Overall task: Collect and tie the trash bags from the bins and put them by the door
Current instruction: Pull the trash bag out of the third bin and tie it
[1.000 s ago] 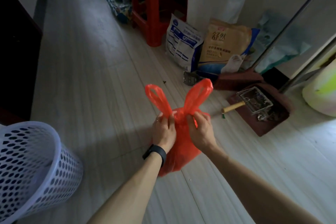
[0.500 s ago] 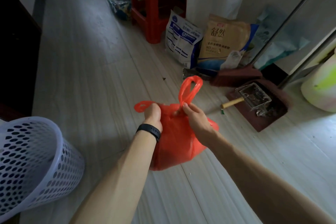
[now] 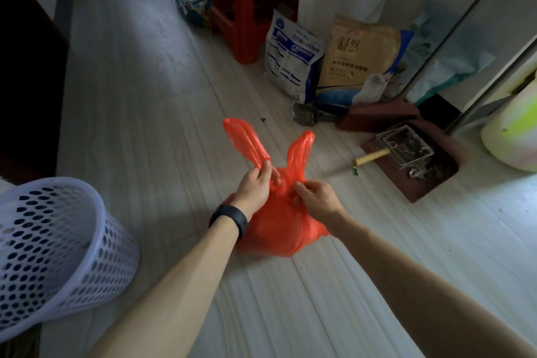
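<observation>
Trash bag (image 3: 280, 229): red plastic, full and rounded, sat on the floor (image 3: 139, 102) at mid-frame between the two hands, out of its bin.
Bin (image 3: 52, 241): pale perforated basket at far left, well apart from the bag; its inside could not be made out.
Left hand (image 3: 252, 186): dark wristband (image 3: 229, 219) on the wrist; its grip was closed, thumb and fingers pinching the foot of the left loop.
Left loop (image 3: 247, 139): stood up, leaning left, flat and slack above the pinch.
Neck: gathered between the hands; whether a first crossing was already made there was hidden by the fingers.
Right loop (image 3: 299, 151): stood nearly upright, just beside the left one.
Right hand (image 3: 316, 200): its grip was narrow, fingers curled into the bunched film at the foot of the right loop.
Step in hand: judged to be tying the two loops together.
Doing it well: each pinch seemed best kept low, at the neck, so the loops cross over the contents and none spills; one loop would pass under the other and both be drawn outward evenly, then crossed again for a second knot.
Risk: thin film probably stretches or tears under a sharp tug, so a steady pull looked wiser.
Far right: red stool (image 3: 250, 9), two printed pouches and a dustpan (image 3: 415, 166) stood along the wall, apart from the bag.
Door: none could be picked out, so the carry was not yet begun.
</observation>
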The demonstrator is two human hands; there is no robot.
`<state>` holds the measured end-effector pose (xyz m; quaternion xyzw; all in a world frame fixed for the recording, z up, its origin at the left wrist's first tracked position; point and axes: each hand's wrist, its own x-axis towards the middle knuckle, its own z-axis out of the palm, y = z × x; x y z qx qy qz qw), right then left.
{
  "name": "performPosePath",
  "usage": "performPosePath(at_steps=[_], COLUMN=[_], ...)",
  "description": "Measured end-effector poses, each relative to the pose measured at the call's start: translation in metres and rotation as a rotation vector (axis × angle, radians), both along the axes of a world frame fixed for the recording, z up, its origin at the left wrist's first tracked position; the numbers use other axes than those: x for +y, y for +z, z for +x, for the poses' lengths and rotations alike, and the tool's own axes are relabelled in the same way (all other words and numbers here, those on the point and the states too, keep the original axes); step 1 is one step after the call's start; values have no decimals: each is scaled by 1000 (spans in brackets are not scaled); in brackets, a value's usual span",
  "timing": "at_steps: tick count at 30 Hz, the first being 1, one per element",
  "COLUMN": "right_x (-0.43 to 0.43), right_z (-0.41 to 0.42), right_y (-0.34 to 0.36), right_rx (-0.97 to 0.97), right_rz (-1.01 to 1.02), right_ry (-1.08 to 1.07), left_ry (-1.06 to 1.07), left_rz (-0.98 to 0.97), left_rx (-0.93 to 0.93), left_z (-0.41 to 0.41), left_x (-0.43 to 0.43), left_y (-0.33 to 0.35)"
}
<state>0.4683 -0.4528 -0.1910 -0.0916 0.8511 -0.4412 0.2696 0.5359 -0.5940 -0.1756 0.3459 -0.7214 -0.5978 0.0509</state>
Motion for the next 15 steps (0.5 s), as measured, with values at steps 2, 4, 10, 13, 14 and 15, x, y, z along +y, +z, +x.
performPosePath(at_steps=[2,4,10,13,14,15], right_x=[3,3,3,8,10,12], right_z=[0,-1,-6,-8,-8,-9], right_y=[-2,-2,1,5,5,3], right_rx=[-72,-131,-336,-372,-354,-331], right_rz=[-23,-29,-175,-261,-262,-252], right_ry=[-74,-159,-241,-179,-172,-183], left_ry=[-147,-260,-288,-261,-243,-233], left_rz=[-75,-142,-150,-228,-217,-199], left_rx=[-74,-196,-220,-179,-139,-105], left_z=[4,5,2,8,10,12], left_x=[9,17,25,16,14,14], left_y=[-1,-5,-13,-14,-15,-15])
